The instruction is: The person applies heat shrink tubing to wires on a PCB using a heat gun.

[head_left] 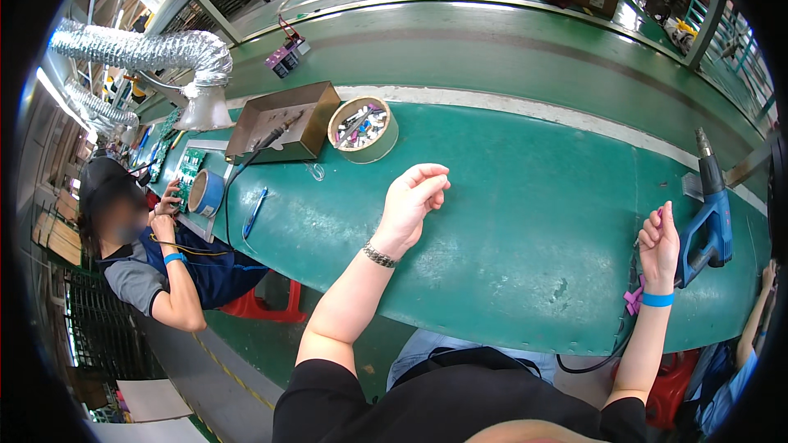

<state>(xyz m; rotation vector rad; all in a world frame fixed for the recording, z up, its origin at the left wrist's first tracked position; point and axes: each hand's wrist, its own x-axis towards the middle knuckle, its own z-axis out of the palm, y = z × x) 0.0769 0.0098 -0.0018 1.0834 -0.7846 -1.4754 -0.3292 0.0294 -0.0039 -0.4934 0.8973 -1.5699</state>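
Observation:
My left hand (pixel 410 207) is raised over the middle of the green-topped bench (pixel 509 197), its fingers curled and the thumb pressed against them. Whatever it may pinch is too small to make out. The nearest thing to it is a round tub (pixel 367 152) of small white, purple and blue parts. On the right, my right hand (pixel 659 248) is closed, with a bit of a small purple piece (pixel 660 212) showing at its fingertips. Just beside that hand stands a blue heat gun (pixel 716 217), nozzle up. More purple pieces (pixel 634 299) lie near my right wrist.
At the left, a metal tray (pixel 310 133) has a soldering iron (pixel 279 133) across it. A blue pen (pixel 255 213) and a blue tape roll (pixel 207 194) lie nearer a seated co-worker (pixel 135 238), who handles a green circuit board (pixel 190 172). A silver duct (pixel 148 47) hangs above.

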